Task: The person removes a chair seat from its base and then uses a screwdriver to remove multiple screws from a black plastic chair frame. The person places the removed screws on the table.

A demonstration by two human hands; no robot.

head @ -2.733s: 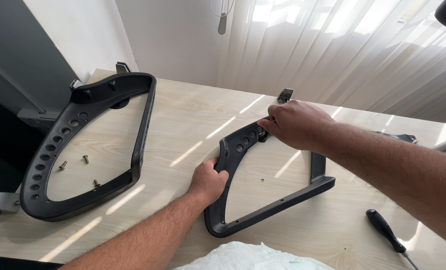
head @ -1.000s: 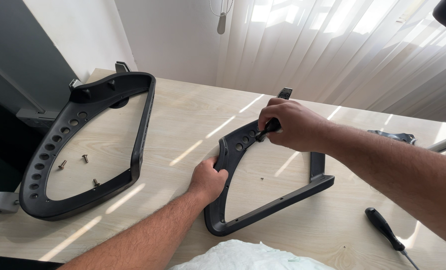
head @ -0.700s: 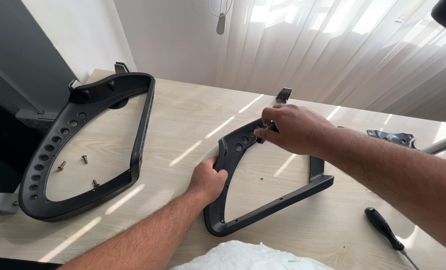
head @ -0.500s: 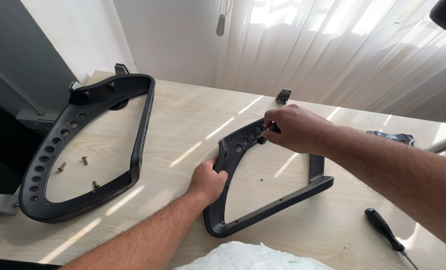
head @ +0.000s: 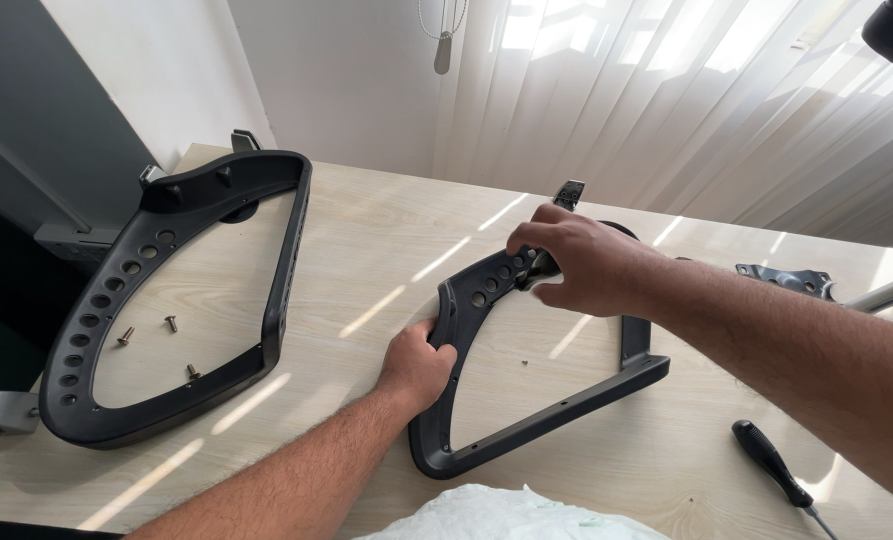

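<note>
A crumpled white cloth [head: 497, 512] lies nearest the viewer, in front of a black plastic armrest frame [head: 527, 425] lying flat on a pale wooden table [head: 377, 250]. The left hand [head: 419, 362] is curled around the frame's near left edge, apparently to steady it. To the frame's right rests a black-handled screwdriver [head: 770, 462]. On the frame's far arm, the right hand [head: 579, 262] pinches a small dark fastener beside a row of holes; half a second ago its fingers were closed tighter there. Left of this frame lies a larger matching frame [head: 167, 290] ringing three loose screws [head: 171, 322]. A metal bracket [head: 789, 277] lies farther right.
</note>
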